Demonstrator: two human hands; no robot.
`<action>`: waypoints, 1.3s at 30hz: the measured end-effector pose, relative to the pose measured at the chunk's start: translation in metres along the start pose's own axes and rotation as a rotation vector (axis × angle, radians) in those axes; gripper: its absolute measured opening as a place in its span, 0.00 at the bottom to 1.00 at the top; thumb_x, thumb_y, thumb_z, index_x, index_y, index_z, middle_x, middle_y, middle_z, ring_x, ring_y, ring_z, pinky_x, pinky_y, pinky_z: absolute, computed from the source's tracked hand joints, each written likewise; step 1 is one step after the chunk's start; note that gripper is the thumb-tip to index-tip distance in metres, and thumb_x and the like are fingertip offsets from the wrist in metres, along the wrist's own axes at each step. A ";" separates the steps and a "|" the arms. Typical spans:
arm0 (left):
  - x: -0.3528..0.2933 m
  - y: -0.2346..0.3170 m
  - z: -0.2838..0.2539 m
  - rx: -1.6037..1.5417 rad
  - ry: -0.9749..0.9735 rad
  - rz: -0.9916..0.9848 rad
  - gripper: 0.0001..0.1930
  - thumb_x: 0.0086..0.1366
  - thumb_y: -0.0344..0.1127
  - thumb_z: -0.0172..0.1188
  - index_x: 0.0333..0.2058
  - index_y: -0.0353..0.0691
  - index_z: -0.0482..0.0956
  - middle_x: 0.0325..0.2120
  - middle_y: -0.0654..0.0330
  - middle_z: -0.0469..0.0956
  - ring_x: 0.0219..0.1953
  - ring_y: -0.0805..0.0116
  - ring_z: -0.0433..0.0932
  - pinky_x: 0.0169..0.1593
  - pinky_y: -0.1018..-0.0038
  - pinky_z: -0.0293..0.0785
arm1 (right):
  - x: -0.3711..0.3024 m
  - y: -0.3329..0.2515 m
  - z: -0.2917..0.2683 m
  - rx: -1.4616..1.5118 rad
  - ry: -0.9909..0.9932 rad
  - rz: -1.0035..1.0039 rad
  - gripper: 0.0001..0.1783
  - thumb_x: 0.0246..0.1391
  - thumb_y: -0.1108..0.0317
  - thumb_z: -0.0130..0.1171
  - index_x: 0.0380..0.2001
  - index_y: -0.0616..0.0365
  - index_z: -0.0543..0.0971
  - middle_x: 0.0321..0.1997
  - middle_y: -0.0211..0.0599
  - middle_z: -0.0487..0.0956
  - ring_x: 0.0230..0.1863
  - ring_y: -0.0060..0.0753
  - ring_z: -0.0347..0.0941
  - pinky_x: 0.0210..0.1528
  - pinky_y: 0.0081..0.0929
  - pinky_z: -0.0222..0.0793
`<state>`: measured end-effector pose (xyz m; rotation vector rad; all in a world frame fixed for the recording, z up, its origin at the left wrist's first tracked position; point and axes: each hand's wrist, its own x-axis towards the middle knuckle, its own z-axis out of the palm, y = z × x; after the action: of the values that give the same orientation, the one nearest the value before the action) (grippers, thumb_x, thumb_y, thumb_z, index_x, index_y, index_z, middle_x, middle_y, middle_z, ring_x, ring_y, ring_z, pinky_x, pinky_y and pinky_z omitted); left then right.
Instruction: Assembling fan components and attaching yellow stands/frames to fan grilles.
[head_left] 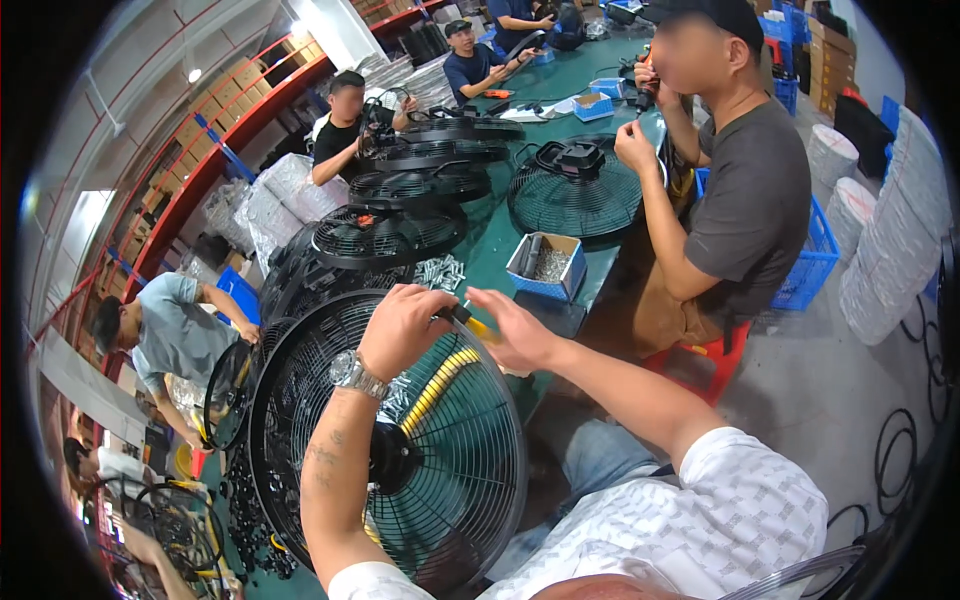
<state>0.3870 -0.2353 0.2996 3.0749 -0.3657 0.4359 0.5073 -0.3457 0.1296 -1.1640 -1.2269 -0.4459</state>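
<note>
Nearby, blue box [546, 290] of metal parts [551, 266], left hand [404, 325] over grille [468, 432]

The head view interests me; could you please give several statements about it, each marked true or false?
1. The silver wristwatch is on the person's left wrist. True.
2. Both hands wear gloves. False: the left hand and right hand are bare.
3. The fan guard below the hands is round. True.
4. The nearest blue-and-white box holds small metal parts. True.
5. The co-worker at right sits on a blue stool. False: that stool is red.
</note>
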 end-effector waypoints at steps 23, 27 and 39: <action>-0.011 -0.026 0.001 0.008 0.095 -0.027 0.17 0.48 0.27 0.68 0.40 0.39 0.80 0.36 0.58 0.81 0.43 0.57 0.77 0.50 0.65 0.72 | 0.032 0.010 0.021 0.014 -0.271 0.200 0.08 0.49 0.74 0.54 0.35 0.60 0.71 0.23 0.53 0.76 0.28 0.60 0.74 0.29 0.49 0.68; -0.012 -0.029 -0.002 -0.007 0.098 -0.014 0.17 0.49 0.27 0.68 0.40 0.39 0.80 0.36 0.57 0.81 0.43 0.56 0.77 0.50 0.65 0.72 | 0.033 0.008 0.020 0.033 -0.266 0.162 0.09 0.48 0.75 0.53 0.36 0.59 0.72 0.24 0.54 0.76 0.29 0.61 0.74 0.29 0.49 0.68; -0.014 -0.034 -0.007 -0.005 0.114 0.015 0.12 0.53 0.32 0.66 0.38 0.40 0.80 0.32 0.59 0.82 0.40 0.58 0.78 0.49 0.66 0.72 | 0.036 0.004 0.017 0.041 -0.331 0.212 0.08 0.54 0.75 0.52 0.39 0.59 0.71 0.24 0.52 0.75 0.28 0.57 0.74 0.28 0.44 0.67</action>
<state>0.3800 -0.1991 0.3032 3.0268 -0.3856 0.6064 0.5146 -0.3184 0.1579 -1.3522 -1.3686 -0.0686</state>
